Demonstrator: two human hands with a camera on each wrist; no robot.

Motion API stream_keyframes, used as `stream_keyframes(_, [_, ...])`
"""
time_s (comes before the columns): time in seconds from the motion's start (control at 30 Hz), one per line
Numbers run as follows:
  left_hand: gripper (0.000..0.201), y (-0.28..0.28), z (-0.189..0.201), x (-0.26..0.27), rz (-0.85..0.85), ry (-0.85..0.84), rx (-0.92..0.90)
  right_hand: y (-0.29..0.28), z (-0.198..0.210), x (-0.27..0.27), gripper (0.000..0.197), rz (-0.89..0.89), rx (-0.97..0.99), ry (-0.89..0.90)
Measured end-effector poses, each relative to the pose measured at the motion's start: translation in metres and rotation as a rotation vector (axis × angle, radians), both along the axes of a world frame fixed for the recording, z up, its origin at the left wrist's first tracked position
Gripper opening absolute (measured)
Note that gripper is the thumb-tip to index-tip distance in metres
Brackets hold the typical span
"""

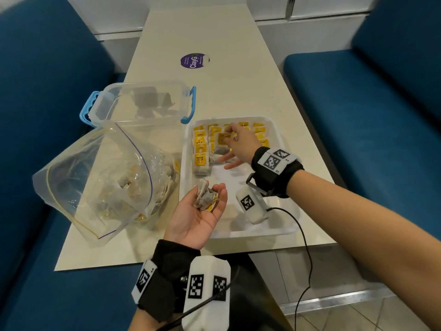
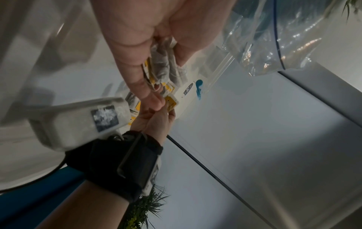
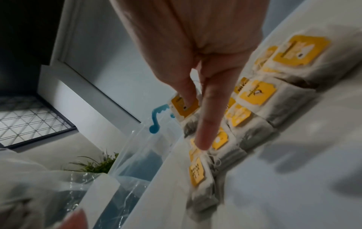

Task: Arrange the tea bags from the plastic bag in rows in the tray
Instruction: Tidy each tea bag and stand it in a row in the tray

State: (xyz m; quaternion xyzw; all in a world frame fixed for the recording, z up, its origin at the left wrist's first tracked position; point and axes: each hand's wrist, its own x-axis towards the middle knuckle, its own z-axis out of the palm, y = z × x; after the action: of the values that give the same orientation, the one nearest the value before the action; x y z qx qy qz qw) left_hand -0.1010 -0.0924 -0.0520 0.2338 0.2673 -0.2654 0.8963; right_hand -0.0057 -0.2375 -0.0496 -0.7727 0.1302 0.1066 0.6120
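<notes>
A cream surface [image 1: 214, 39] is running between two blue benches [image 1: 381, 103], with a white wall panel at its far end. A white tray [image 1: 262, 231] is lying on the surface near its front edge, and rows of tea bags [image 1: 200, 154] with yellow tags are filling its far part, lying flat and overlapping. The right hand [image 1: 238, 144] is reaching over those rows, pinching one tea bag [image 1: 222, 142] by its yellow tag between thumb and fingertip while the other fingers are stretching out. The left hand [image 1: 200, 213] is hovering palm up over the tray's near left corner, loosely cupping a small bundle of tea bags [image 1: 205, 197], greyish paper with a yellow tag showing. Left of the tray a crumpled clear plastic bag [image 1: 95, 182] is lying open with more bags inside. Behind it a clear container [image 1: 143, 103] with blue handles is standing, and a round purple sticker [image 1: 194, 60] is showing farther back.
</notes>
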Motion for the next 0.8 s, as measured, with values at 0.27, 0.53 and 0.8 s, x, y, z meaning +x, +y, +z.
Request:
stream_keyframes(0.27, [0.024, 0.001, -0.001, 0.000, 0.007, 0.006, -0.008, 0.008, -0.012, 0.004, 0.022, -0.019, -0.015, 0.127])
stream_keyframes(0.53, [0.027, 0.001, 0.000, 0.001, 0.005, 0.019, -0.005, 0.017, -0.022, 0.002, 0.032, -0.045, -0.114, 0.231])
stream_keyframes(0.8, [0.027, 0.003, 0.001, 0.001, 0.017, 0.012, -0.026, 0.016, -0.025, 0.007, 0.016, -0.041, -0.173, 0.286])
